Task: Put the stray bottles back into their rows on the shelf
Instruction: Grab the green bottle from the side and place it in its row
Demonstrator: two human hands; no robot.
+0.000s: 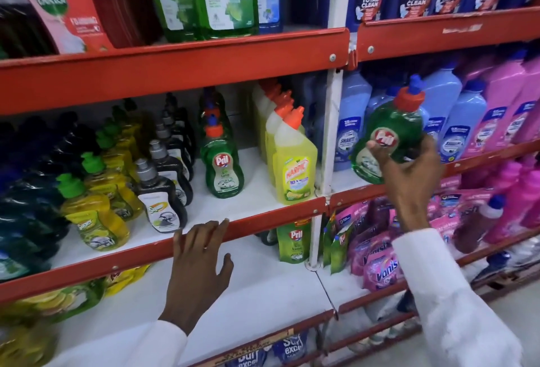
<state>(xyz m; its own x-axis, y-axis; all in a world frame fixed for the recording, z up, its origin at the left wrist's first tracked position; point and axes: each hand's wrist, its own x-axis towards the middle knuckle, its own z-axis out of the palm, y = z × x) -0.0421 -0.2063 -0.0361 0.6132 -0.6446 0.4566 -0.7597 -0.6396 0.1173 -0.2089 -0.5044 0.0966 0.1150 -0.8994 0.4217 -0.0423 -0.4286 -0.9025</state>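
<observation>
My right hand [409, 174] grips a green Pil bottle [388, 130] with an orange cap, tilted, in front of the pale blue bottles [353, 121] on the right bay. A row of the same green Pil bottles [222, 162] stands on the middle shelf of the left bay, with a bare white gap beside it. My left hand [201, 261] rests with fingers spread on the red front lip of that shelf [263, 220], holding nothing.
Yellow Harpic bottles [293, 165] stand right of the Pil row, black pump bottles [163, 194] and yellow Super bottles [96, 220] to its left. A white upright post [330, 133] divides the bays. Pink bottles [508, 109] and Vanish pouches [380, 264] fill the right side.
</observation>
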